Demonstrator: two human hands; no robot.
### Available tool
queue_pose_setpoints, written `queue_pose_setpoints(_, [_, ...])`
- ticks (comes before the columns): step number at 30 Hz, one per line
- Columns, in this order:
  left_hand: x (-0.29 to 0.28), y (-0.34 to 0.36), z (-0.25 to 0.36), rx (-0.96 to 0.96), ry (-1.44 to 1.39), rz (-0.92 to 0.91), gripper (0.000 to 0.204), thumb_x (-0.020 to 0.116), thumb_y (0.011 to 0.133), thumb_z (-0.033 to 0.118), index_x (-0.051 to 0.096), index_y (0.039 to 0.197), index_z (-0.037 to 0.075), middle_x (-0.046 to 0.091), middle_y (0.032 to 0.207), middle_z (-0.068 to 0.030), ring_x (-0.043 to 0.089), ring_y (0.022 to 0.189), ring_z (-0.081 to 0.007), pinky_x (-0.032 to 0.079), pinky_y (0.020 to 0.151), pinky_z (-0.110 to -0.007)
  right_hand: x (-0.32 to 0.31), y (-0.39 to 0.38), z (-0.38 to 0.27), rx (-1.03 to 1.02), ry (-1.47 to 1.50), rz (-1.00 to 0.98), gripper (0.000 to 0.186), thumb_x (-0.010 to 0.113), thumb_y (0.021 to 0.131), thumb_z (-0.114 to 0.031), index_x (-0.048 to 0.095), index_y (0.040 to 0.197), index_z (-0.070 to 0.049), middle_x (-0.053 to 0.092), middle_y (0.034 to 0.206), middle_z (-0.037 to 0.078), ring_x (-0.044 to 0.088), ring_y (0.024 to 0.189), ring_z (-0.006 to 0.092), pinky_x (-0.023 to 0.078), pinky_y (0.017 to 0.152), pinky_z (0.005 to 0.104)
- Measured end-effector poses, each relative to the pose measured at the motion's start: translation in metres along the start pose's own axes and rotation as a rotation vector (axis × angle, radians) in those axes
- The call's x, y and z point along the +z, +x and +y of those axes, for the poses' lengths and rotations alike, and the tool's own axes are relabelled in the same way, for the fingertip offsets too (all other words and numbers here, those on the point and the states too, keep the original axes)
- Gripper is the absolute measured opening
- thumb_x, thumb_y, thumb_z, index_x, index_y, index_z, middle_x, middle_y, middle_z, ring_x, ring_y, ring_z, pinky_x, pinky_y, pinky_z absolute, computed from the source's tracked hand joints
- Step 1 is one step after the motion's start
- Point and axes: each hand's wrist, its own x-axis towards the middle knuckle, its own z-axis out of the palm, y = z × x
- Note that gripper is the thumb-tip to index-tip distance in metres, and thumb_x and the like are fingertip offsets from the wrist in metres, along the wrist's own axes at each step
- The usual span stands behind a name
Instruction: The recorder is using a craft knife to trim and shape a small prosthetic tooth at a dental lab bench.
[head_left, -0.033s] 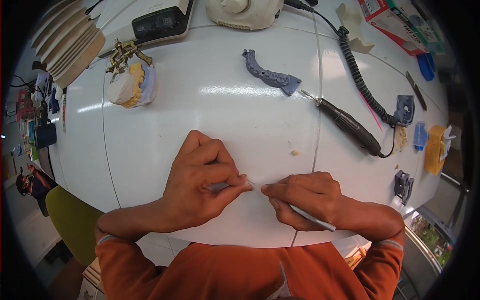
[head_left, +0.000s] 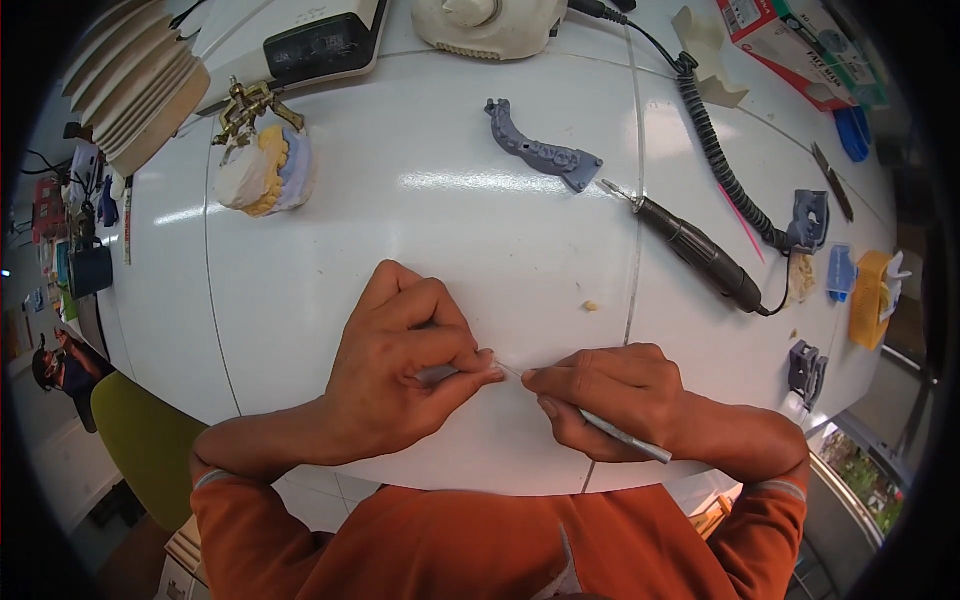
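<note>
My left hand (head_left: pixel 405 365) is closed in a pinch, thumb against forefinger. Between those fingertips sits a tiny whitish piece (head_left: pixel 496 364), too small to name. Like a pen, a slim silver dental hand instrument (head_left: pixel 628 437) rests in my right hand (head_left: pixel 615 395). Its thin tip points left and reaches the pinched piece; whether they touch is hard to tell. Both hands are close to the table's near edge. Beyond them lies a grey dental arch model (head_left: pixel 545 152), and a small yellowish crumb (head_left: pixel 590 306) is just past my right hand.
A black rotary handpiece (head_left: pixel 700 255) with a coiled cord (head_left: pixel 705 125) lies at right. Plaster models on a brass articulator (head_left: pixel 265 165) stand far left. A cream control unit (head_left: pixel 490 25) is at the back. Grey model pieces (head_left: pixel 805 370) and a yellow block (head_left: pixel 868 300) line the right edge.
</note>
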Motion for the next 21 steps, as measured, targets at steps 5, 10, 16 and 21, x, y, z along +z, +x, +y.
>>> queue_pose_setpoints(5, [-0.0001, -0.0018, 0.0021, 0.010, 0.010, 0.002, 0.017, 0.100, 0.072, 0.011, 0.085, 0.080, 0.013, 0.067, 0.087, 0.0016, 0.051, 0.094, -0.0219, 0.041, 0.080, -0.034, -0.0048, 0.0032, -0.0051, 0.078, 0.027, -0.064, 0.026, 0.078, 0.083, 0.008, 0.075, 0.108, 0.001, 0.070, 0.083, 0.008, 0.069, 0.063, 0.0223, 0.057, 0.053, 0.0341])
queue_pose_setpoints(10, [0.0014, -0.0004, 0.0024, 0.007, -0.002, 0.003, 0.017, 0.099, 0.072, 0.010, 0.084, 0.079, 0.013, 0.067, 0.084, 0.0019, 0.051, 0.093, -0.0218, 0.040, 0.079, -0.034, 0.0000, -0.0011, -0.0010, 0.060, 0.033, -0.029, 0.025, 0.079, 0.082, 0.008, 0.075, 0.107, 0.001, 0.071, 0.084, 0.009, 0.069, 0.063, 0.0228, 0.058, 0.054, 0.0339])
queue_pose_setpoints(16, [0.0000, -0.0008, 0.0015, -0.002, 0.013, -0.003, 0.017, 0.099, 0.071, 0.010, 0.084, 0.079, 0.013, 0.067, 0.085, 0.0020, 0.051, 0.093, -0.0215, 0.040, 0.079, -0.034, -0.0007, 0.0018, -0.0009, 0.042, 0.022, -0.018, 0.026, 0.079, 0.081, 0.008, 0.075, 0.106, 0.002, 0.070, 0.083, 0.009, 0.069, 0.063, 0.0232, 0.058, 0.054, 0.0341])
queue_pose_setpoints(21, [0.0008, 0.0005, 0.0005, 0.011, 0.009, 0.005, 0.017, 0.099, 0.071, 0.009, 0.084, 0.078, 0.012, 0.067, 0.085, 0.0017, 0.051, 0.093, -0.0216, 0.040, 0.079, -0.034, 0.0009, -0.0002, -0.0013, 0.034, -0.017, -0.021, 0.028, 0.079, 0.079, 0.008, 0.075, 0.106, 0.002, 0.069, 0.082, 0.009, 0.068, 0.062, 0.0229, 0.056, 0.053, 0.0339])
